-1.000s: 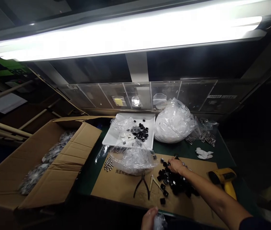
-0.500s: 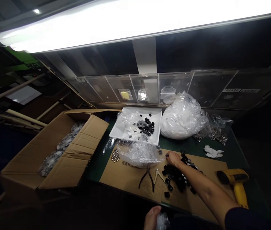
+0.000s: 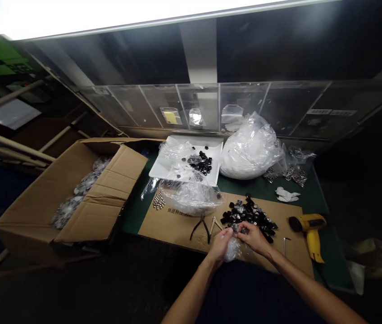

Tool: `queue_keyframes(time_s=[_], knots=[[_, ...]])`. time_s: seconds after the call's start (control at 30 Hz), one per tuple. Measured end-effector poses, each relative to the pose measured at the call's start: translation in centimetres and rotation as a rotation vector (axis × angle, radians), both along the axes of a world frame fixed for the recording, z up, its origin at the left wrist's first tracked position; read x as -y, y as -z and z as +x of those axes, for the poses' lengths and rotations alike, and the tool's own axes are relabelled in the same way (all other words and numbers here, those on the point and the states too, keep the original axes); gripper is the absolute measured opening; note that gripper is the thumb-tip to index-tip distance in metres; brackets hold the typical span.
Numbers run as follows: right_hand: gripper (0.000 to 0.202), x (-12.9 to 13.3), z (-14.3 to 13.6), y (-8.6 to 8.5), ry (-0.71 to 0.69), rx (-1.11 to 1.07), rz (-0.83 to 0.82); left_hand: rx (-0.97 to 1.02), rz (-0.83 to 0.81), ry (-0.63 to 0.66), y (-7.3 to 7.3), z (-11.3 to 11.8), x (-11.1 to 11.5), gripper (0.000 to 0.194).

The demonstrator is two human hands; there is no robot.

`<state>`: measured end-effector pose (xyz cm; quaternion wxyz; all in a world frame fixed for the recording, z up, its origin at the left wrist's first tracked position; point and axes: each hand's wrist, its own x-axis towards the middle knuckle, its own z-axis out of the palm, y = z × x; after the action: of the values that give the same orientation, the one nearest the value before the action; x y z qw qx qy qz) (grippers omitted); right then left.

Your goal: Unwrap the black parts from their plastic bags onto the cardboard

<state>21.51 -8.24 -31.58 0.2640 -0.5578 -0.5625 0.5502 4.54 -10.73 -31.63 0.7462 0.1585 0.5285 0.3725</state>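
Observation:
My left hand (image 3: pixel 220 245) is closed on a small clear plastic bag (image 3: pixel 232 249) that hangs below its fingers at the table's front edge. Right beside it, my right hand (image 3: pixel 252 236) pinches at the bag's top, where a small dark piece (image 3: pixel 240 228) shows between the fingertips; which hand bears it is hard to tell. Behind both hands lies a pile of black parts (image 3: pixel 250 213) on the cardboard sheet (image 3: pixel 177 229). Dark-handled pliers (image 3: pixel 201 228) and a light-handled pair (image 3: pixel 215 223) rest left of the pile.
A white tray (image 3: pixel 160 166) holds black parts and plastic. Big clear bags (image 3: pixel 252 148) stand behind, one (image 3: pixel 193 195) nearer. Steel balls (image 3: pixel 159 201), a white glove (image 3: pixel 287 195), a hex key (image 3: pixel 284 246) and a yellow heat gun (image 3: pixel 312 234) lie around. An open carton (image 3: pixel 103 211) is at left.
My right hand has come back from the far-left side of the black pile to my left hand. My left hand has risen with the plastic bag. The view has shifted.

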Motion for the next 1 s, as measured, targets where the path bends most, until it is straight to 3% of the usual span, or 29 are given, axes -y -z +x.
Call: queue_keyframes(time_s=[0.17, 0.37, 0.57, 0.87, 1.0], knots=[[0.023, 0.3, 1.4, -1.0, 0.058, -0.163, -0.071, 0.066, 0.002, 0.019, 0.3, 1.1, -0.8, 0.052], [0.02, 0.3, 2.8, -1.3, 0.037, -0.109, -0.117, 0.113, -0.083, 0.052, 0.8, 1.9, -1.8, 0.049], [0.02, 0.7, 3.1, -1.9, 0.136, -0.175, -0.082, 0.138, -0.102, 0.019, 0.7, 2.2, -1.5, 0.045], [0.025, 1.5, 3.3, -1.4, 0.195, -0.109, -0.022, 0.115, -0.095, -0.073, 2.1, 1.4, -0.6, 0.048], [0.022, 1.3, 3.1, -1.9, 0.176, 0.017, -0.003, 0.103, -0.086, -0.055, 1.8, 1.2, -0.4, 0.046]])
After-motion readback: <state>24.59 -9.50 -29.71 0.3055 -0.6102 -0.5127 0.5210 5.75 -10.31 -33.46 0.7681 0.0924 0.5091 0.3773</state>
